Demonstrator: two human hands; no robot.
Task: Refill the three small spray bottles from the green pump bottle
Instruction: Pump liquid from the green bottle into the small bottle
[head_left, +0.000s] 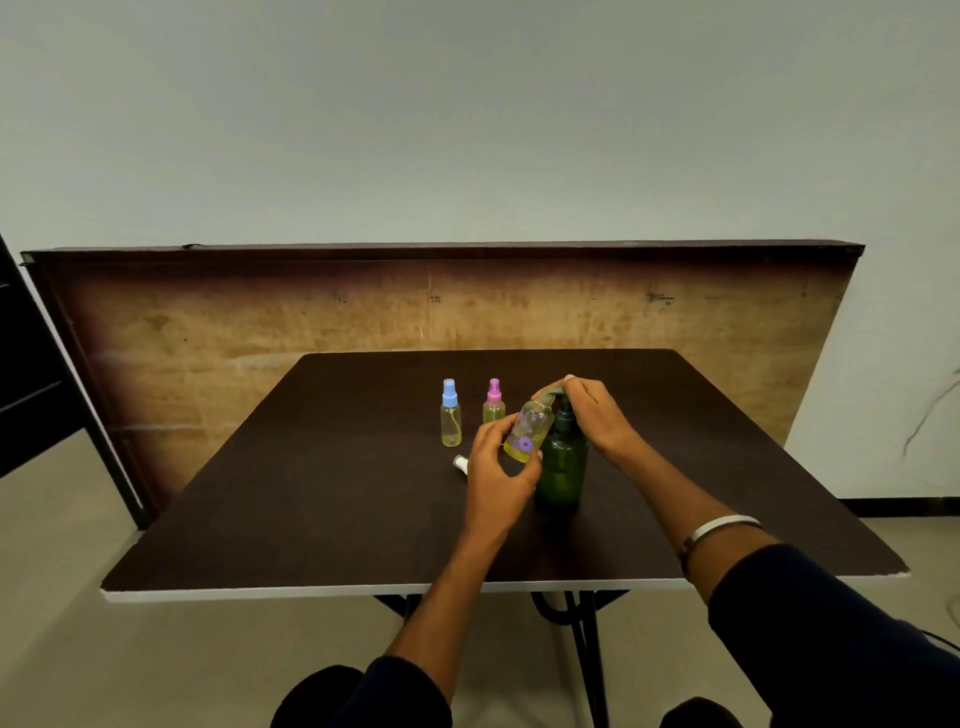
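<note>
The left hand (496, 470) is holding a small clear bottle (530, 430) tilted, its fingers (491, 436) and thumb curled round the lower half, so that the open neck is leaning up and to the right toward the spout of the green pump bottle (562, 467); the small bottle is showing purple flower prints on its side and a shallow pool of yellow liquid gathering at its lower end, just above the thumb. The right hand (592, 410) is resting on top of the pump head, its fingers bent down over it and pressed together, with the fingertips sitting just beside the small bottle's neck. The green pump bottle is standing upright on the table (311, 493) directly under the right hand's fingers and touching the right side of the left hand; it is translucent dark green with a darker pump collar. A white spray cap (460, 462) is lying on the table just left of the left hand's knuckles. Farther beyond the left fingers, two more small spray bottles are standing upright side by side, the blue-capped bottle (451, 415) to the left and the pink-capped bottle (493, 402) nearer the held bottle, both showing yellowish liquid inside
</note>
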